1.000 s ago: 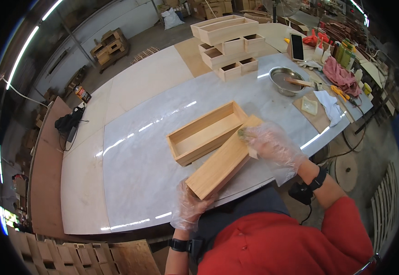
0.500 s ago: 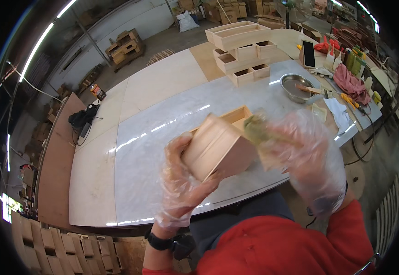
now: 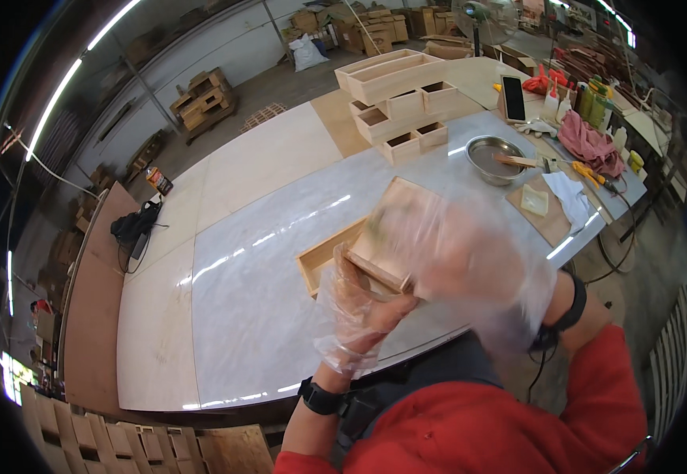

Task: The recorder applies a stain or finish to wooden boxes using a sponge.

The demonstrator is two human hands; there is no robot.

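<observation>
Workshop hall, grey concrete floor (image 3: 225,95), pale back wall (image 3: 201,43). Long white glossy worktop (image 3: 225,316) reflecting ceiling strip lights (image 3: 59,95). Wooden crates stacked on the floor (image 3: 201,99), cardboard boxes along the far wall (image 3: 375,20), standing fan (image 3: 482,16) at the back.

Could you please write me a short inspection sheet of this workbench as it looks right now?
Surface: glossy white worktable with a pale wooden extension behind it.
Job's things: wooden box lifted off the table; open wooden tray lies under it.
Clutter: stacked wooden boxes, metal bowl with a brush, bottles, pink rag, white cloth.
Hands: left hand, in a clear plastic glove, grips the box's lower edge; right hand, gloved and blurred, lies on the box.
Cables: black cords hang off the table's right edge.
Surroundings: workshop floor with pallets, cardboard boxes, a fan.
</observation>
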